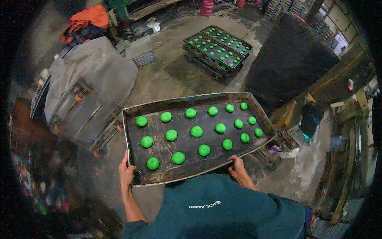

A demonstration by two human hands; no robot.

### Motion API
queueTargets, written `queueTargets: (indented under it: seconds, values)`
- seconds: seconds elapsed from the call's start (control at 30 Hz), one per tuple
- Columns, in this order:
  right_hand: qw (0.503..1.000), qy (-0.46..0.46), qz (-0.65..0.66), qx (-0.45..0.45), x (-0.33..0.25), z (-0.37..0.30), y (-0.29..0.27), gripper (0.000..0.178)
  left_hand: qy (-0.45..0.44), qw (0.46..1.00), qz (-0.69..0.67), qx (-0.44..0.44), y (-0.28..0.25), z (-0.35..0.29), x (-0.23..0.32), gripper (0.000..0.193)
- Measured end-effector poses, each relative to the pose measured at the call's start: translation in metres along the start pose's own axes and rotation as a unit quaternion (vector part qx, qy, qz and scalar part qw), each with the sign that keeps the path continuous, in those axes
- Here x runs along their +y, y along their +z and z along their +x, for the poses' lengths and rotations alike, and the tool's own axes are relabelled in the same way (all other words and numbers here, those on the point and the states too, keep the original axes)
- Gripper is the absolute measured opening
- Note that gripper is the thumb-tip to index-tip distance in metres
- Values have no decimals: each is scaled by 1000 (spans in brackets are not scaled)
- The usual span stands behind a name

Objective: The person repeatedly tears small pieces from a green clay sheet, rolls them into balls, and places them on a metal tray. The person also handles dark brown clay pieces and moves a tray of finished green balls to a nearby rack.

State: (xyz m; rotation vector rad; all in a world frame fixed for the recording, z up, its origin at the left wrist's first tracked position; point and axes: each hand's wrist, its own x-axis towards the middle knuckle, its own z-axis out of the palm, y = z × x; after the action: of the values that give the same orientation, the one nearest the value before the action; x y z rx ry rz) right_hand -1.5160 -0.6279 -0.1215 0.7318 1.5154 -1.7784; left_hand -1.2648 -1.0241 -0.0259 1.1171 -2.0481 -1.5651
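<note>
I hold a large dark baking tray (159,153) with raised metal sides in front of my body, tilted a little. On it lie several round, bright green dough balls (196,132) in three rows, spaced apart. My left hand (126,172) grips the tray's near left corner, its thumb over the rim. Along the near edge, right of the middle, my right hand (237,167) is closed on the rim. The fingers of both hands are partly hidden under and behind the tray.
Ahead on the floor stands a stack of similar trays (217,49) with green balls. A large dark panel (292,59) rises at the right. To the left is a grey plastic-covered object (93,75) with an orange cloth (89,20) behind it. A pink cylinder (207,7) stands at the back.
</note>
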Motion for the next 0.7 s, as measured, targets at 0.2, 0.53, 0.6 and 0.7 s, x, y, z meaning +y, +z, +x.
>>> queueTargets:
  seconds: [0.2,0.53,0.6,0.7]
  values:
    - [999,-19,36,16,-118,107,56,12,30,999,16,-16,80,144,20,77]
    - [997,-74,10,-2,-198,207,198,8,-85,937,-330,71,90,315,9,61]
    - [997,-79,16,-4,-188,213,216,8,-208,911,-357,3,69,374,-19,59]
    - [992,-117,-37,-38,-230,312,293,7,-265,906,-325,-65,67,571,-46,46]
